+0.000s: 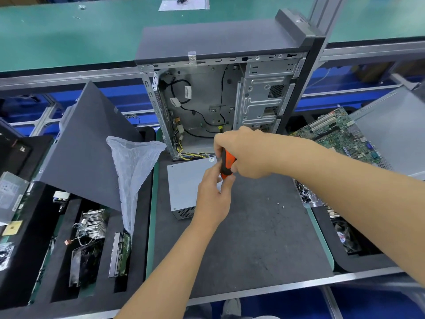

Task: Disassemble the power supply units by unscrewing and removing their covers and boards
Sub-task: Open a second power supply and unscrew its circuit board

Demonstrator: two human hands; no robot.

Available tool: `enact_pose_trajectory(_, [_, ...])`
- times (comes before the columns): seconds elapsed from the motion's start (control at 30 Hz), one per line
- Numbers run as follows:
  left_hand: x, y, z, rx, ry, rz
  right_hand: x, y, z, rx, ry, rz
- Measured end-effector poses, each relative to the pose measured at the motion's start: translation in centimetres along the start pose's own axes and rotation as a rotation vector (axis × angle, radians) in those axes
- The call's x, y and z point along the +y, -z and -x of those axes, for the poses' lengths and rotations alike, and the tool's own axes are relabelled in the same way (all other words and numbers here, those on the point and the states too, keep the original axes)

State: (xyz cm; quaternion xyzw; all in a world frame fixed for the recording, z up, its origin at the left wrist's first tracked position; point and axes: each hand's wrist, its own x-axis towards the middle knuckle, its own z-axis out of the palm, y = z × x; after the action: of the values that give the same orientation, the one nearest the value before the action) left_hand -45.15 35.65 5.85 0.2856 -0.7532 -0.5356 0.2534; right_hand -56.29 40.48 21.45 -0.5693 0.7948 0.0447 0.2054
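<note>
While both of our hands meet over the grey metal power supply box (187,184), we record its position: it lies flat on the dark grey work mat (253,238), just in front of the open grey computer tower case (207,88), which stands upright with its side panel off. A bundle of yellow and black wires (190,155) lies between the case's base and the box's far edge. Our right hand (243,155) is clenched around the orange and black screwdriver handle (227,165), held over the box's far right part. Our left hand (212,199) reaches up from below, its thumb and fingers pinching the lower end of the same tool; the tip and any screw are hidden behind the hands.

To the left, a loose dark grey side panel (85,146) leans tilted, with a clear plastic bag (133,169) draped beside it. Below these, a black foam tray (27,272) holds a finned silver heatsink (92,223) and a hard drive (119,256) in separate slots. To the right, a green motherboard (340,134) lies beyond our right forearm, and a small clear tray of dark screws (307,194) sits at the mat's right edge.
</note>
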Motion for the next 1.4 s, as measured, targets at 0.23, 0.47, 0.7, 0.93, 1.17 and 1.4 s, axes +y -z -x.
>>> enact_pose_trajectory(0.23, [0.9, -0.3, -1.0, 0.120, 0.081, 0.112, -0.6, -0.6, -0.4, 0.262, -0.102, 0.276])
enact_pose_trajectory(0.47, [0.8, -0.2, -0.7, 0.137, 0.092, 0.116, -1.0, -0.8, -0.9, 0.220, -0.119, 0.192])
enact_pose_trajectory(0.7, [0.4, 1.0, 0.5, 0.025, 0.027, 0.052, -0.9, -0.7, -0.5, 0.001, 0.031, -0.009])
enact_pose_trajectory(0.93, [0.5, 1.2, -0.8, 0.115, 0.113, 0.066, -1.3, -0.3, -0.8, 0.153, -0.137, 0.119])
enact_pose_trajectory(1.17, [0.8, 0.4, -0.6, 0.087, 0.070, 0.098, -0.7, -0.5, -1.2, 0.172, -0.115, 0.133])
enact_pose_trajectory(1.4, [0.5, 1.1, -0.5, -0.031, 0.042, 0.101, 0.5, -0.1, -0.7, 0.026, -0.007, -0.081])
